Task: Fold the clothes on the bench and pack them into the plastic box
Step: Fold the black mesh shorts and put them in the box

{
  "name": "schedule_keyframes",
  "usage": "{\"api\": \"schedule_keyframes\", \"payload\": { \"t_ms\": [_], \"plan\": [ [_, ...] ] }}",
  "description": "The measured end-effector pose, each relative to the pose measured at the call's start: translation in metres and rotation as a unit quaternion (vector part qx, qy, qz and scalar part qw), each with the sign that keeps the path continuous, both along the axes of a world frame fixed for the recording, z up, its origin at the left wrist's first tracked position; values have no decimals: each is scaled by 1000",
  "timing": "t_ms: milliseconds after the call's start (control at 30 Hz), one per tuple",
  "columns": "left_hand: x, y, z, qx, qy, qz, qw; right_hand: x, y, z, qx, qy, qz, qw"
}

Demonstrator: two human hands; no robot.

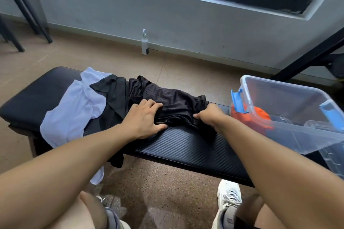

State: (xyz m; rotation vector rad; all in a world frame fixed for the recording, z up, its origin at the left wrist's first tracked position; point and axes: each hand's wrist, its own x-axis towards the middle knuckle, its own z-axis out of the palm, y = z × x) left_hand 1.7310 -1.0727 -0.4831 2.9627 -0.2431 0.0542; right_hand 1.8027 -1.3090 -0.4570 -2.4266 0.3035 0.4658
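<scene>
Two shoes [228, 204] are seen nearest, planted on the speckled floor [158, 182] before the desk [186, 147]. Both forearms are extended over the padded black desk. The left hand [143, 119] is laid on the mesh shorts [173, 104], fingers spread and slightly bent, thumb pressed at the near hem. The right hand [209, 115] is closed round the bunched right end of the shorts, fingers curled into the cloth. The shorts are stretched across the middle of the desk between the two hands. A black shirt [115, 96] is crumpled just left of the shorts, partly under them, one end hung over the near edge. A white shirt [74, 106] is spread further left, touching the black shirt. The clear box [290, 135] is placed at the right end of the desk, blue latches raised, with an orange garment [260, 115] inside. A bottle [144, 42] is stood by the far wall.
</scene>
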Motion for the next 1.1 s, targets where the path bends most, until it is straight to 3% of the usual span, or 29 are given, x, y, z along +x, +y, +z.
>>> {"api": "schedule_keyframes", "payload": {
  "t_ms": [133, 233, 300, 367, 467, 533, 700, 867, 900, 1000, 1100],
  "plan": [
    [-3, -21, 1, -16, -23, 6, 1000, -22, 19, 22, 243, -33, -49, 968],
    [-10, -40, 8, -126, -57, -23, 990, -57, 33, 44, 346, -86, -25, 934],
    [-19, -50, 14, -211, -80, -41, 973, -83, 35, 51, 282, -157, 33, 946],
    [-32, -54, 22, -240, -79, -62, 965, -105, 30, 59, 162, -206, 130, 956],
    [-49, -53, 31, -246, 42, -66, 966, -124, 19, 72, -4, -214, 232, 949],
    [-52, -48, 32, -289, 107, -58, 949, -127, 10, 73, -15, -223, 264, 938],
    [-51, -27, 37, -490, 131, 68, 859, -120, -5, 50, -60, -217, 319, 921],
    [-45, -9, 26, -658, 174, 201, 704, -105, 4, 21, -53, -105, 305, 945],
    [-43, -5, 24, -662, 148, 225, 699, -104, 5, 19, -61, -103, 307, 944],
    [-36, 7, 25, -593, 45, 249, 765, -104, 7, 16, -95, -113, 326, 934],
    [-35, 20, 34, -583, 49, 219, 781, -107, 11, 15, -129, -123, 344, 922]
  ]
}}
